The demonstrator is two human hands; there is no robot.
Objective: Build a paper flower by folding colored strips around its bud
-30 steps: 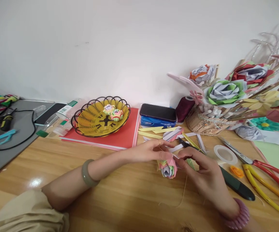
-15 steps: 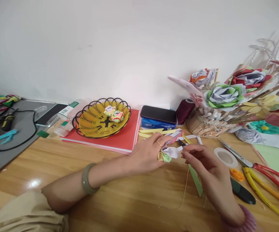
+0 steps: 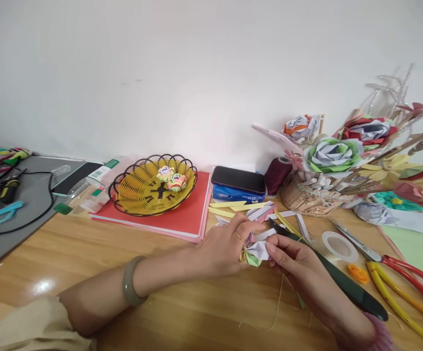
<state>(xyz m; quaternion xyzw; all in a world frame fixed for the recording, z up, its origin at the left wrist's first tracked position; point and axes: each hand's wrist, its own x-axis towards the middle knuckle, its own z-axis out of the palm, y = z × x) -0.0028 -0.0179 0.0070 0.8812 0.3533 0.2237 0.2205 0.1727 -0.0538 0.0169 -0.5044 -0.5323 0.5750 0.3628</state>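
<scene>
Over the middle of the wooden table, my left hand (image 3: 224,246) is closed on a small folded paper flower (image 3: 257,252) in white, green and pink. Part of the flower lies hidden behind the fingers. From the right, my right hand (image 3: 297,261) pinches the flower's white paper petal between thumb and fingertips. A thin thread (image 3: 277,307) hangs below the hands and trails onto the table. Behind the hands lie several cut paper strips (image 3: 229,210) in yellow and white. A dark green-handled tool (image 3: 357,291) rests under and beyond my right hand.
A yellow woven basket (image 3: 134,195) with two small paper flowers stands on red paper (image 3: 192,222). Behind are a phone (image 3: 238,178) on a blue pack and a dark thread spool (image 3: 277,174). On the right are a tape roll (image 3: 340,246), scissors (image 3: 365,248) and paper flowers (image 3: 333,155).
My right hand has moved left to the flower and now pinches its white petal; before, its fingers were just right of it. The view has tilted slightly upward.
</scene>
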